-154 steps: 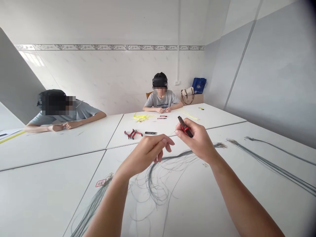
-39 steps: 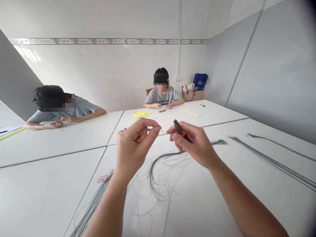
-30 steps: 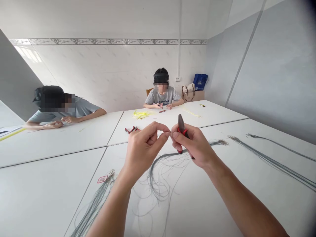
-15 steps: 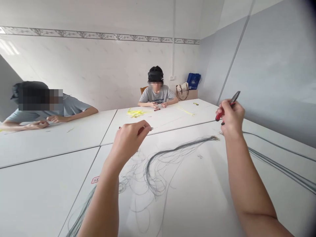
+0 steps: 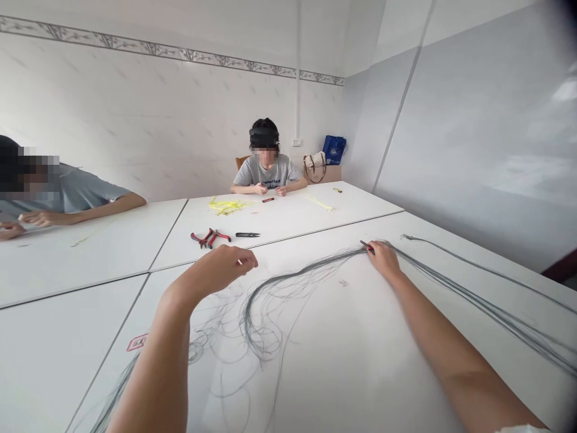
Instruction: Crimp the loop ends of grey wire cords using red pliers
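Bundle of thin grey-green strands lies on the counter in a lazy hook shape, pretty tight toward its far end, messy loops at the near end. Right hand is at the bundle's far end gripping a dark tool; can't tell if it's touching strands too. Left hand is near the bundle's bend, curled, can't tell if it's holding anything. Red-handled pliers and black snips lie beyond the bundle.

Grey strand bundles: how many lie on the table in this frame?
4: the curved bundle mid-table, the thick bundle to its right, the thin bundle beyond that, and the left bundle, partly behind the left arm. Others may be hidden.
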A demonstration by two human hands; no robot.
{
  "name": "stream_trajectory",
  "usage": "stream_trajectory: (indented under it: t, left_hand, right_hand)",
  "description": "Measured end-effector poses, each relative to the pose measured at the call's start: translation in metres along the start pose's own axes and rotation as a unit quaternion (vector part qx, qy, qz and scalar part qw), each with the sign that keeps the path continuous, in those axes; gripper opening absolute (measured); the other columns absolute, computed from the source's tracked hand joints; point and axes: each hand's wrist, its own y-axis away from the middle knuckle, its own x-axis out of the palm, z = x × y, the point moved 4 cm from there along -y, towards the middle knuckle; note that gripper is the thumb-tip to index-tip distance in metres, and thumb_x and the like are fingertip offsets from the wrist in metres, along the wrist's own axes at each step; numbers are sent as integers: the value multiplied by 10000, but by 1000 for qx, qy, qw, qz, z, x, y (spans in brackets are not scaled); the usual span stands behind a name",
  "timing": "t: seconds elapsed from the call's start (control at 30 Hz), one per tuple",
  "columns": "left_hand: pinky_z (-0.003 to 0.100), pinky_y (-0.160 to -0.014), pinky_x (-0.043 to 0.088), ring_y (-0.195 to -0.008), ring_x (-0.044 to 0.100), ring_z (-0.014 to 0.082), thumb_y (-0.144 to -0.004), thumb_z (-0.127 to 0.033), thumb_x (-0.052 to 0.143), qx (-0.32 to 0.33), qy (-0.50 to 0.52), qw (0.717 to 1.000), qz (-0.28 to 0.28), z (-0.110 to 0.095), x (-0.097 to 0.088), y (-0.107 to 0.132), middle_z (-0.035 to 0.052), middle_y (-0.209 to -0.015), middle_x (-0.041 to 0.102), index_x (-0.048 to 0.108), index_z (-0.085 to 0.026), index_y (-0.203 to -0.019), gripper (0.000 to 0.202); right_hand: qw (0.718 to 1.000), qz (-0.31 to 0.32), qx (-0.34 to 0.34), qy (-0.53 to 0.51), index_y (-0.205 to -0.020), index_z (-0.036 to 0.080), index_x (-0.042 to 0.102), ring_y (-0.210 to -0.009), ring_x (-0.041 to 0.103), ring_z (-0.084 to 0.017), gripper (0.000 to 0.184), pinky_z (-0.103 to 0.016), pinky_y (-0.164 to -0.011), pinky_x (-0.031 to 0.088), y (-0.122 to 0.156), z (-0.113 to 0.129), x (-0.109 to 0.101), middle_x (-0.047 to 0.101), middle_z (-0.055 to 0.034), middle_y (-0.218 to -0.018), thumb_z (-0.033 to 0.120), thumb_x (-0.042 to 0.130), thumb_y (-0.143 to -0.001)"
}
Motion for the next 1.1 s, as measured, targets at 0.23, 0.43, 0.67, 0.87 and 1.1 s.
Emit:
stream_trajectory:
  t: [0.23, 0.43, 0.67, 0.87, 1.1]
  left_hand:
    - [289, -737, 497, -979, 708, 244, -863, -275, 465, -141, -74, 987, -31, 60, -15, 1, 63, -1072, 776, 729, -231, -1052, 328]
    - [378, -878, 524, -1041, 698, 298, -867, -297, 613, -242, -81, 967, -21, 114, 9, -10, 150, -1111, 753, 704, -167, -1151, 325]
    - [433, -911, 575, -1047, 664, 213, -985, -383, 634, -208, -45, 977, 9, 127, 53, -39, 98, -1223, 664, 650, -161, -1209, 316]
    - [266, -657, 502, -713, 711, 164, -910, -212, 539, -119, 24, 988, -91, 105, 18, -31, 15, -847, 760, 652, -196, -872, 120]
    - [255, -603, 478, -694, 668, 160, -908, -361, 542, -16, 135, 975, -174, 58, -30, 9, 19, -817, 731, 619, -211, -901, 169]
  right_hand:
    - [999, -21, -6, 49, -1036, 151, 637, -892, 563, -252, 196, -360, -712, 332, 7, -12, 9, 673, -177, -1082, 210, 479, -937]
    - [996, -62, -38, 48, -1004, 181, 636, -861, 576, -270, 196, -376, -699, 374, 7, -24, 17, 681, -165, -1033, 248, 475, -915]
    - [983, -155, -98, -5, -867, 198, 629, -730, 565, -241, 162, -348, -653, 381, 3, -20, 16, 683, -121, -868, 303, 505, -864]
    - [954, -177, -176, -167, -857, 190, 642, -701, 619, -202, 188, -315, -694, 443, 6, 83, -19, 697, -79, -813, 321, 517, -907]
    - [862, 18, -240, -446, -895, 185, 679, -660, 578, -140, 174, -261, -653, 445, 41, 262, -43, 660, -13, -748, 343, 606, -894]
